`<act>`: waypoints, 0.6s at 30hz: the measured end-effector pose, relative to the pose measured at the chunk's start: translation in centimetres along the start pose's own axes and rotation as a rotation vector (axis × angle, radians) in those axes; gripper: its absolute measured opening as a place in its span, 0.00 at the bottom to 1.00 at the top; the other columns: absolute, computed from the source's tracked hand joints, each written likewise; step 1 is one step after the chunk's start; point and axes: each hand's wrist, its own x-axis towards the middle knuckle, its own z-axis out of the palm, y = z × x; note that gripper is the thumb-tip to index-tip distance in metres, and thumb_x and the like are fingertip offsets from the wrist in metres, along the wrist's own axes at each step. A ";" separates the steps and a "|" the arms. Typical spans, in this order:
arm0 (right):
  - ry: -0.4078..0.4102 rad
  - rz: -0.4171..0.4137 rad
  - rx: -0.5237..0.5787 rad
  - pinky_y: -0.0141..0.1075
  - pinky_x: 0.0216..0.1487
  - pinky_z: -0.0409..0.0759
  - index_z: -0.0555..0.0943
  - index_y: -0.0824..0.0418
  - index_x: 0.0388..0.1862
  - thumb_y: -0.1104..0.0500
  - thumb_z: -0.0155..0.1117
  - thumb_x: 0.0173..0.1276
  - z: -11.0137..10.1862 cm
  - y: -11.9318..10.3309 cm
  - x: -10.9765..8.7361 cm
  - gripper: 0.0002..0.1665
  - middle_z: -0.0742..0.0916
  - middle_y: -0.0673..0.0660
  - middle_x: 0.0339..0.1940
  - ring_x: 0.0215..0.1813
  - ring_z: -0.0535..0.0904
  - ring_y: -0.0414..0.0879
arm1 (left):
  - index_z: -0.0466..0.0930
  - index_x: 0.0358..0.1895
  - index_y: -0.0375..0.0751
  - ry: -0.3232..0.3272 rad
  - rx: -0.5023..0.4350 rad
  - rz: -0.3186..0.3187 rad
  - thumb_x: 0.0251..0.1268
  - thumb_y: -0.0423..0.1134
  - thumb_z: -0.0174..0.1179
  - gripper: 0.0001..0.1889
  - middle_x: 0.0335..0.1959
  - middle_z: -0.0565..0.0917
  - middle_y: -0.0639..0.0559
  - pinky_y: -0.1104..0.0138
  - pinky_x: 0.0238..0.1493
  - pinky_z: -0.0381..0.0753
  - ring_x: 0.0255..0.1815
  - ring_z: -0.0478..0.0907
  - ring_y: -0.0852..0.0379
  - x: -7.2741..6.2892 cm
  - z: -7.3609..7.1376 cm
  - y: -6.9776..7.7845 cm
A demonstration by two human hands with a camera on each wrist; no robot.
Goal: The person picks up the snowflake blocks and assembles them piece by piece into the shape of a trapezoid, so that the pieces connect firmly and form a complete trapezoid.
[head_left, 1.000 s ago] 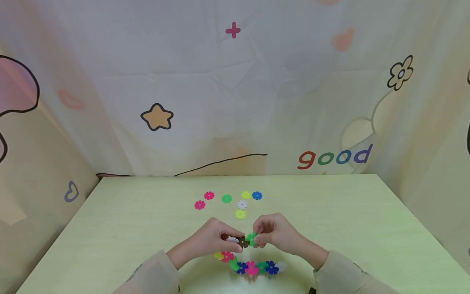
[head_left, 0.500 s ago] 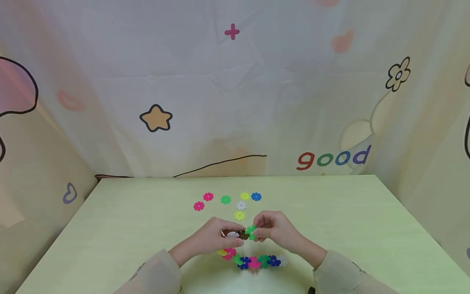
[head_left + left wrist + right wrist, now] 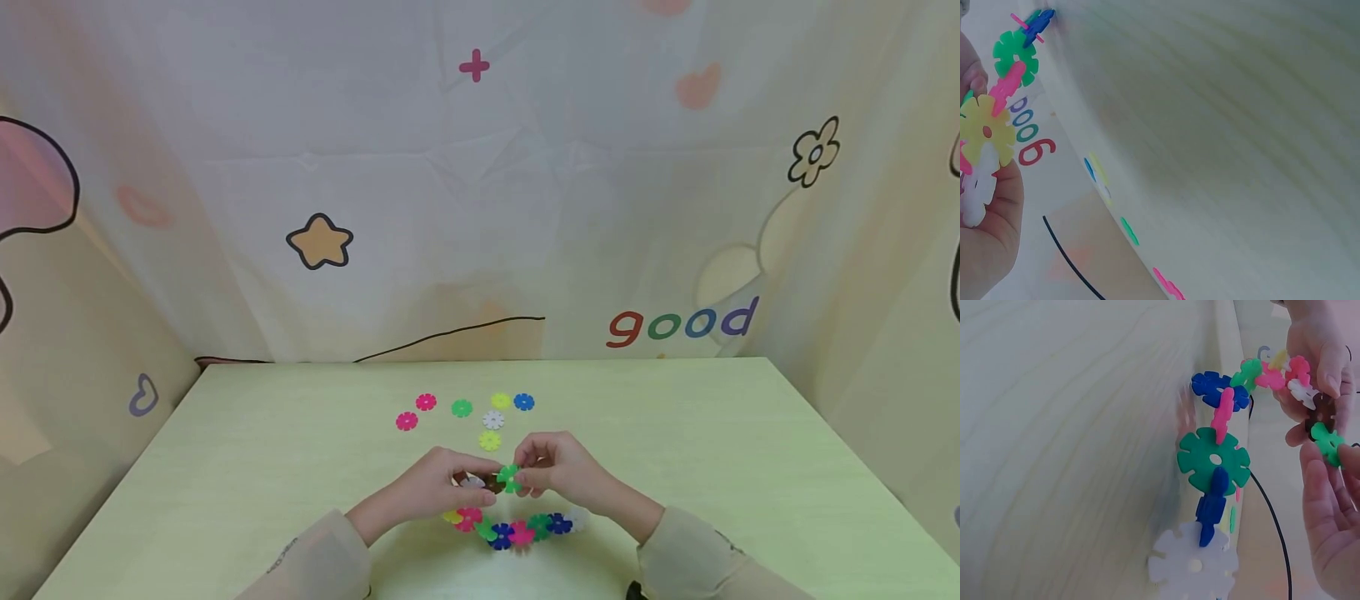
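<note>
A chain of interlocked plastic snowflake discs hangs in a curve below both hands, its free end a white disc (image 3: 1194, 562) beyond a blue disc (image 3: 1212, 509). My left hand (image 3: 435, 485) grips the chain's other end, where a brown snowflake disc (image 3: 1321, 415) pokes out between thumb and fingers. Between thumb and fingertips, my right hand (image 3: 561, 472) pinches a bright green snowflake disc (image 3: 508, 478) against the brown one's edge. How deep their slots engage is hard to tell. In the left wrist view a yellow disc (image 3: 988, 130) covers part of the hand.
Several loose discs lie flat farther back on the pale table (image 3: 262, 450): pink (image 3: 426, 402), green (image 3: 462, 407), white (image 3: 492, 420), yellow (image 3: 490, 441) and blue (image 3: 523, 402) among them. A patterned cloth (image 3: 480, 208) stands behind the table.
Both hands have risen slightly, bringing the chain along. The green disc has shifted a little left and now overlaps more of the brown disc. The loose discs stay where they lay.
</note>
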 end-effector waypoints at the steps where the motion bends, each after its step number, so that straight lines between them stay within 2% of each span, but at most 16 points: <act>1: -0.008 0.000 -0.007 0.35 0.33 0.79 0.74 0.70 0.35 0.63 0.60 0.59 -0.1 0.0 0.0 0.10 0.81 0.54 0.27 0.30 0.81 0.46 | 0.77 0.51 0.47 -0.003 -0.002 -0.002 0.56 0.44 0.59 0.18 0.38 0.84 0.58 0.74 0.35 0.74 0.34 0.76 0.68 0.0 0.0 0.0; 6: -0.027 -0.010 -0.053 0.35 0.32 0.79 0.75 0.70 0.36 0.61 0.59 0.60 -0.7 0.2 0.0 0.11 0.81 0.56 0.28 0.31 0.81 0.47 | 0.77 0.51 0.45 -0.013 -0.006 -0.023 0.55 0.45 0.59 0.19 0.39 0.84 0.57 0.74 0.35 0.74 0.34 0.76 0.66 -0.2 -0.1 -0.2; 10: -0.003 -0.014 -0.100 0.37 0.33 0.79 0.74 0.72 0.37 0.60 0.60 0.60 -1.7 0.3 0.4 0.14 0.80 0.57 0.30 0.32 0.81 0.49 | 0.77 0.52 0.46 -0.016 0.011 -0.048 0.55 0.45 0.59 0.19 0.41 0.83 0.57 0.73 0.33 0.74 0.34 0.75 0.64 -0.4 -0.5 -0.3; 18: 0.040 0.053 -0.243 0.35 0.32 0.77 0.75 0.69 0.39 0.64 0.58 0.59 -3.6 1.3 3.2 0.10 0.80 0.57 0.31 0.30 0.76 0.44 | 0.77 0.52 0.47 -0.026 0.035 -0.084 0.56 0.46 0.59 0.19 0.42 0.83 0.56 0.72 0.28 0.72 0.29 0.72 0.62 -1.0 -1.4 -0.5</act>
